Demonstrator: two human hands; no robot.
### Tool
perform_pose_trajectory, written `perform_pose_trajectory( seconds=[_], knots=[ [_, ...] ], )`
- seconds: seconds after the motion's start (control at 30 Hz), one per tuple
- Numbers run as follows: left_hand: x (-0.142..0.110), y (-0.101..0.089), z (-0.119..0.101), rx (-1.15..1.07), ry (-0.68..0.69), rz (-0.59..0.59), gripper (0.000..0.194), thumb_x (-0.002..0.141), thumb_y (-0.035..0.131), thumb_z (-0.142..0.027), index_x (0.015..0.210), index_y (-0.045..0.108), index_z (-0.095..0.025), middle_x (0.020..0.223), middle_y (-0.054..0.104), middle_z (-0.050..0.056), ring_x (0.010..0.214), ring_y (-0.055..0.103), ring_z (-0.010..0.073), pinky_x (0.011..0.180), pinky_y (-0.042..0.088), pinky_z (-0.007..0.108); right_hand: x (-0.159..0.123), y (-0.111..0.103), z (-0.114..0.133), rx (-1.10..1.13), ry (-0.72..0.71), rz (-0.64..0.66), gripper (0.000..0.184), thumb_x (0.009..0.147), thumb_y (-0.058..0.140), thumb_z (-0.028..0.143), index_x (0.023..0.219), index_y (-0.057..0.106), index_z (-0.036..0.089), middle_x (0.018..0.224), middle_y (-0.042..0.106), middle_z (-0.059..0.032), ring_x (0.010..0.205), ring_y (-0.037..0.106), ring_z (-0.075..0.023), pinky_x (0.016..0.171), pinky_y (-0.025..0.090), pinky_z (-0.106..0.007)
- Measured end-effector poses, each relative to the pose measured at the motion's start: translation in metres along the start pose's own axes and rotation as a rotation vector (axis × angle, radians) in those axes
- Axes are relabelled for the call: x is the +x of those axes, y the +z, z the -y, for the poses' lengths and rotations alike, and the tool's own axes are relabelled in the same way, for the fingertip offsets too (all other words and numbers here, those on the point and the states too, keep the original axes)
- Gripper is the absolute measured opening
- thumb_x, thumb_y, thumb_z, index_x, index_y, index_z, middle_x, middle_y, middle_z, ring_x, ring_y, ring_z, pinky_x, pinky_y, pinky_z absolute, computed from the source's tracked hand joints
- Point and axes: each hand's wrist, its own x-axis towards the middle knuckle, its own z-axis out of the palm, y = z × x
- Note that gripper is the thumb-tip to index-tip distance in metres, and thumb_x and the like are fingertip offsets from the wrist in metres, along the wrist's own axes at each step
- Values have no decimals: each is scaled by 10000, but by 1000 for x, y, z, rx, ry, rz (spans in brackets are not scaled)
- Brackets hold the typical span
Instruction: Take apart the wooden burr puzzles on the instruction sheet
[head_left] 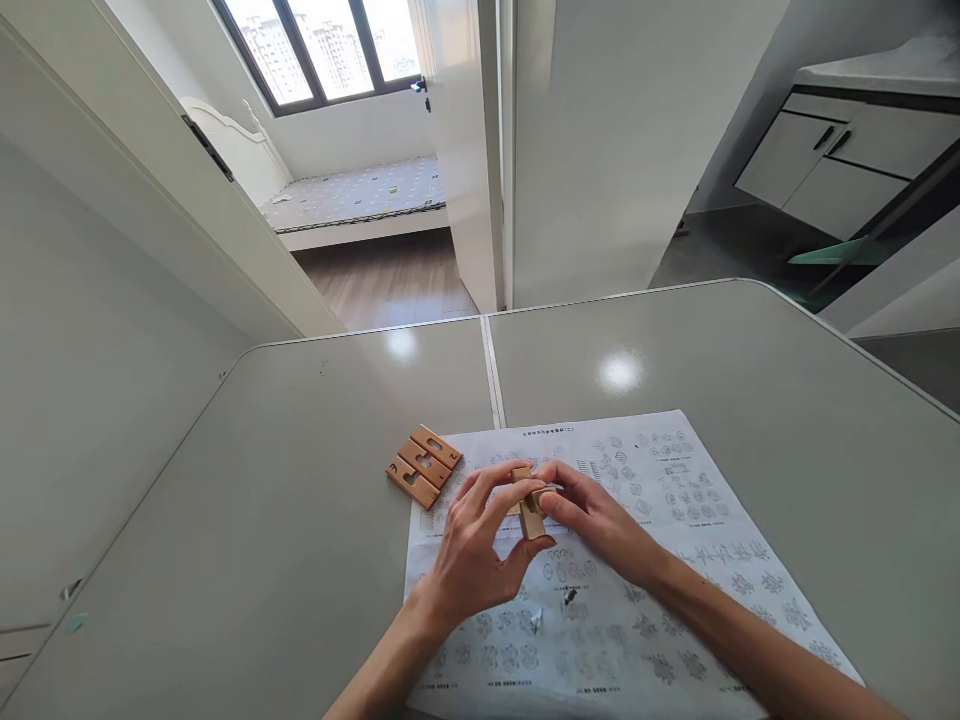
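My left hand (474, 548) and my right hand (594, 515) meet over a printed instruction sheet (675, 520) and together grip a small assembly of wooden puzzle pieces (531, 502). The fingertips of both hands pinch it from either side, and the fingers partly hide it. Three more notched wooden pieces (422, 465) lie side by side on the table, just left of the sheet's top corner, apart from my hands.
The grey table (285, 520) has a seam (491, 375) down its middle and rounded far corners. Beyond it stand a white wall, an open doorway to a room with a mattress (360, 195), and cabinets (847, 160) at the far right.
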Motion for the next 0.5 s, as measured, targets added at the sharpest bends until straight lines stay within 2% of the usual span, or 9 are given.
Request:
perform_pose_trajectory(
  seconds=[0.13,0.27,0.37,0.5],
  knots=[
    [2,-1,2,14,34,-18,507,902,805,-290,1362,592,-264,1357,667,130,1247,648,300,1037,547,477,-1,1,2,17,-8,-13,330,995,668,540,993,565,226,899,598,-7,820,551,-169,714,497,-281],
    [3,-4,2,-29,16,-17,660,859,858,-342,1434,540,-279,1317,703,117,1204,680,287,1011,567,445,-4,3,4,38,1,10,333,970,709,521,1086,590,234,937,619,-17,874,599,-186,769,523,-302],
    [4,-5,1,-46,-20,-37,734,853,866,-367,1475,493,-258,1297,729,122,1170,705,279,992,578,428,-5,4,4,61,-16,17,417,925,774,490,1219,596,254,1045,650,-44,985,641,-220,856,549,-342],
    [6,-6,0,-15,38,-71,666,875,844,-390,1442,515,-274,1273,752,115,1142,732,280,973,581,437,-4,1,0,59,-75,41,489,927,780,448,1347,590,284,1202,643,-75,1091,636,-238,969,541,-390]
  ],
)
